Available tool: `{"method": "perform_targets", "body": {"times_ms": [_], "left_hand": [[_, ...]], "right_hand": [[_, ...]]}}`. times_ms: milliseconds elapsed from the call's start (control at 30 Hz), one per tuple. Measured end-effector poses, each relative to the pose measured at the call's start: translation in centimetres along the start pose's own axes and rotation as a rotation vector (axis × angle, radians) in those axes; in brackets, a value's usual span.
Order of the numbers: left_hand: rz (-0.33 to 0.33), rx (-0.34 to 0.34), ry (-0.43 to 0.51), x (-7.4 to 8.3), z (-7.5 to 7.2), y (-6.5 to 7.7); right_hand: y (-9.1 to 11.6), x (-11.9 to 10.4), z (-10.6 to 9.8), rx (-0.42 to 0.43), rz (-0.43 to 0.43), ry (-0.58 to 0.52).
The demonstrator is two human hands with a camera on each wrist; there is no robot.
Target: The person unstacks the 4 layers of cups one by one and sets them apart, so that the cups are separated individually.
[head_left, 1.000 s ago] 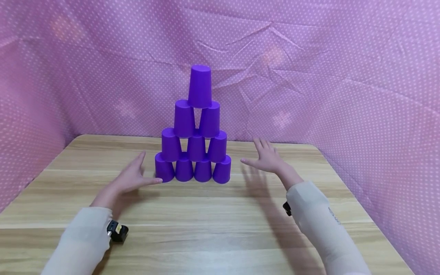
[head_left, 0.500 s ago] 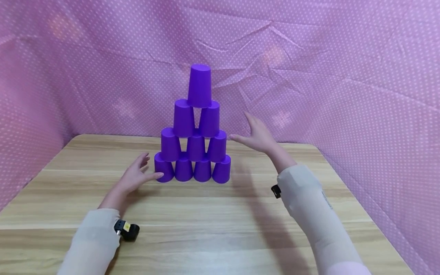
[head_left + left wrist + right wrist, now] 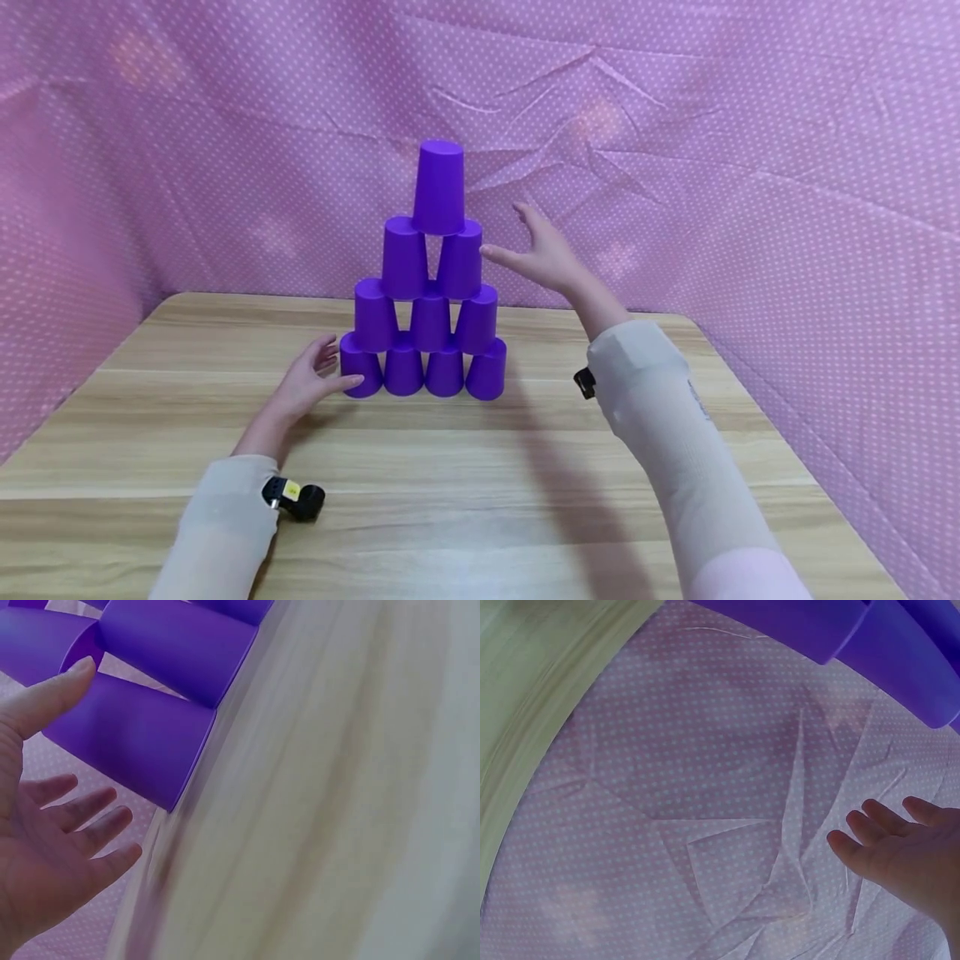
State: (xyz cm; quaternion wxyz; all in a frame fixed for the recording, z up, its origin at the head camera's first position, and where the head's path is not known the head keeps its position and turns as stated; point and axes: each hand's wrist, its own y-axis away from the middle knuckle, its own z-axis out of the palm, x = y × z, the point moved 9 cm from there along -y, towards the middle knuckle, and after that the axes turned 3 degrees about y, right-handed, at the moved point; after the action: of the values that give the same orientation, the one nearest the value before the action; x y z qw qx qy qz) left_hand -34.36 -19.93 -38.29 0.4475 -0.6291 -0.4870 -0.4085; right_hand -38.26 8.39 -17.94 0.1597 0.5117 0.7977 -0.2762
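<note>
Purple upside-down cups stand in a pyramid on the table, narrowing to a single top cup (image 3: 439, 187). Beside the bottom-left cup (image 3: 135, 742) is my left hand (image 3: 309, 385), fingers spread and slightly bent. Its thumb (image 3: 52, 697) crosses in front of that cup; whether it touches cannot be told, while the other fingers lie apart from it. My right hand (image 3: 546, 254) is raised to the pyramid's right, holding nothing, thumb close to the right cup (image 3: 460, 260) of the second row from the top. In the right wrist view, that hand's fingers (image 3: 866, 832) are apart from the cups.
The wooden table (image 3: 450, 517) has rounded far corners. Pink dotted cloth (image 3: 712, 208) hangs behind it and at both sides. A small black camera (image 3: 303, 502) sits on the left wrist, another black camera (image 3: 585, 383) on the right.
My right hand has risen and moved left, from beside the lower rows to the upper ones. The left hand has shifted slightly right toward the bottom-left cup. The pyramid stands as before.
</note>
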Motion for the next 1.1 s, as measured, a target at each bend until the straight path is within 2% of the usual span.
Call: {"method": "perform_targets", "body": {"times_ms": [167, 400, 600, 833, 1100], "left_hand": [[0.012, 0.010, 0.048, -0.2, 0.6, -0.1], [0.005, 0.032, 0.042, -0.2, 1.1, -0.3], [-0.019, 0.068, 0.059, -0.5, 0.9, -0.4], [0.001, 0.092, 0.063, -0.7, 0.7, -0.3], [0.025, 0.111, 0.059, -0.8, 0.7, -0.5]], "right_hand": [[-0.6, -0.4, 0.0, 0.005, 0.021, -0.073], [-1.5, -1.5, -0.2, 0.061, 0.019, -0.155], [-2.2, -2.8, -0.5, 0.095, 0.041, -0.232], [-2.9, -4.2, -0.5, 0.114, 0.030, -0.296], [-3.7, -5.4, 0.2, 0.129, 0.010, -0.526]]}}
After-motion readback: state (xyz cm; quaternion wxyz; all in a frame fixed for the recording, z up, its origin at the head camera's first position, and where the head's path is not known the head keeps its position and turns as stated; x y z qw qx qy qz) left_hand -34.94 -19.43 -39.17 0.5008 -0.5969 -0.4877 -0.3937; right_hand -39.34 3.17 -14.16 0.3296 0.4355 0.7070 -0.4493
